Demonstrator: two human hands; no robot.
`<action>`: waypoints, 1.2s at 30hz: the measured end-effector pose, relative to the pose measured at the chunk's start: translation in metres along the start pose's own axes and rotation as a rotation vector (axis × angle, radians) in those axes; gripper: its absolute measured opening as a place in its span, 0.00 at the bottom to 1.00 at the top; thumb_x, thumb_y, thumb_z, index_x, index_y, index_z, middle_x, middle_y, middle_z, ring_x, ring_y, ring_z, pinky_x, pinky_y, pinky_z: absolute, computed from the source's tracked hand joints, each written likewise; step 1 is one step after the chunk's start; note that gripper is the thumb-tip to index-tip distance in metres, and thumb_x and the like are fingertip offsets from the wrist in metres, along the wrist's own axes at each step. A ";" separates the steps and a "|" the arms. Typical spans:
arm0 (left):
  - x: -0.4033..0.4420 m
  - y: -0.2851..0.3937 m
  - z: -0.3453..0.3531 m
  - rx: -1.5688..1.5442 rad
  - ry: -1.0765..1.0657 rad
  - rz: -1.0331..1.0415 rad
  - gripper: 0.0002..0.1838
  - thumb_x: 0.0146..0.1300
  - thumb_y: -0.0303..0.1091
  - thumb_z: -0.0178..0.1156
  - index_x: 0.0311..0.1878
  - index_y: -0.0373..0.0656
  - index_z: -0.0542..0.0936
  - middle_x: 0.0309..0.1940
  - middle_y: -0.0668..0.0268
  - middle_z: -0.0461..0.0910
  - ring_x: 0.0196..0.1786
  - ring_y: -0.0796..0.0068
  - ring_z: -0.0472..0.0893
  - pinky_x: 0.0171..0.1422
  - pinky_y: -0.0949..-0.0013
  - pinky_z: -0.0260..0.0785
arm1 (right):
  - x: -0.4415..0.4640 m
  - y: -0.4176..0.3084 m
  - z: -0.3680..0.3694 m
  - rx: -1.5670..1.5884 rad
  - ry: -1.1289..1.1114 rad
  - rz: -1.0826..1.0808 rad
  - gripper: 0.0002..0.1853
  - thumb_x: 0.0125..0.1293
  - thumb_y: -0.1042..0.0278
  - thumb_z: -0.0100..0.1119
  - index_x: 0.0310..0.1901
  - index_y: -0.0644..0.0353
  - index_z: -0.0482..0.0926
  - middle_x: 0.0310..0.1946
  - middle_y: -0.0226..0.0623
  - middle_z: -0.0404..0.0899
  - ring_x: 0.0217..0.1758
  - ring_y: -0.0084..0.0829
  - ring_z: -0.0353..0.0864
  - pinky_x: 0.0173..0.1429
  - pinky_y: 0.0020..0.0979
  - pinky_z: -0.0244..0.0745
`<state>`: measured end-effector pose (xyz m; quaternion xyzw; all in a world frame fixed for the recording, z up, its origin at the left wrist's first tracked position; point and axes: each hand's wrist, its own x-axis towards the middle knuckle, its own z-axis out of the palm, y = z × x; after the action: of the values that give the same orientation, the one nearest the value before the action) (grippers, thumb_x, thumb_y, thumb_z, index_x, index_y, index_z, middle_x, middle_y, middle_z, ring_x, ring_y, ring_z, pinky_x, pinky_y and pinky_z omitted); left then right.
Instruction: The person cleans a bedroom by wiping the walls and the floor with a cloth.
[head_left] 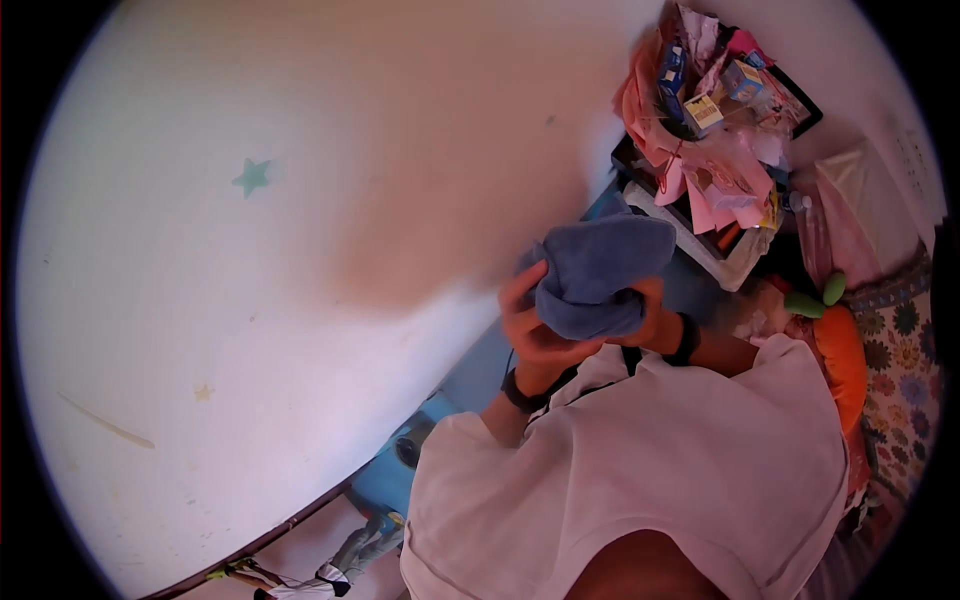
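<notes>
A thick, soft blue-grey cloth [605,262], folded into a compact bundle, is held up in front of my chest. My left hand [540,328] grips its lower left side, with the thumb and fingers curled around the edge. On the lower right side, my right hand [656,318] is closed on the same cloth, and part of its fingers is hidden behind the bundle. Both wrists wear dark bands. Whether the cloth is a towel or a garment, I cannot tell.
A white wall with a green star sticker [252,177] fills the left. At upper right, pink wrapping paper [722,178] and small boxes [703,114] crowd a dark tray. An orange carrot-shaped plush [842,365] lies at right beside floral fabric [900,375]. A blue surface [478,372] runs along the wall.
</notes>
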<state>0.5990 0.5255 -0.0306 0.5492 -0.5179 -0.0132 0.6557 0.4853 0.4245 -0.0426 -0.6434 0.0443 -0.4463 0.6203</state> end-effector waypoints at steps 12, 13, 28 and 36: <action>-0.030 0.003 -0.024 -0.275 -0.028 -0.025 0.30 0.41 0.30 0.77 0.48 0.42 0.73 0.62 0.49 0.67 0.60 0.52 0.75 0.63 0.56 0.69 | -0.050 -0.032 0.049 -0.579 0.198 -0.153 0.21 0.50 0.69 0.74 0.47 0.57 0.81 0.54 0.47 0.75 0.56 0.48 0.77 0.60 0.43 0.71; -0.038 -0.002 -0.025 -0.313 -0.002 -0.077 0.30 0.42 0.29 0.76 0.49 0.41 0.71 0.61 0.49 0.67 0.61 0.52 0.74 0.64 0.56 0.68 | -0.058 -0.034 0.057 -0.725 0.138 -0.117 0.21 0.50 0.70 0.74 0.47 0.57 0.81 0.54 0.47 0.74 0.56 0.48 0.76 0.59 0.42 0.72; -0.090 -0.014 -0.002 -0.159 -0.279 -0.299 0.32 0.45 0.27 0.74 0.53 0.39 0.69 0.45 0.59 0.68 0.48 0.63 0.71 0.54 0.63 0.64 | -0.115 -0.060 0.045 -0.924 0.169 0.282 0.26 0.56 0.69 0.67 0.57 0.54 0.74 0.55 0.44 0.71 0.50 0.48 0.77 0.46 0.41 0.79; -0.095 0.007 0.092 -0.129 -0.364 -0.226 0.32 0.53 0.38 0.73 0.57 0.38 0.67 0.50 0.61 0.68 0.54 0.66 0.70 0.63 0.62 0.62 | -0.138 -0.086 -0.049 -0.969 0.223 0.260 0.28 0.52 0.66 0.69 0.57 0.56 0.73 0.57 0.47 0.68 0.43 0.52 0.80 0.44 0.43 0.80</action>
<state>0.4879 0.5186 -0.1015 0.5491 -0.5610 -0.2188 0.5796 0.3290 0.4915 -0.0502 -0.7948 0.3915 -0.3595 0.2928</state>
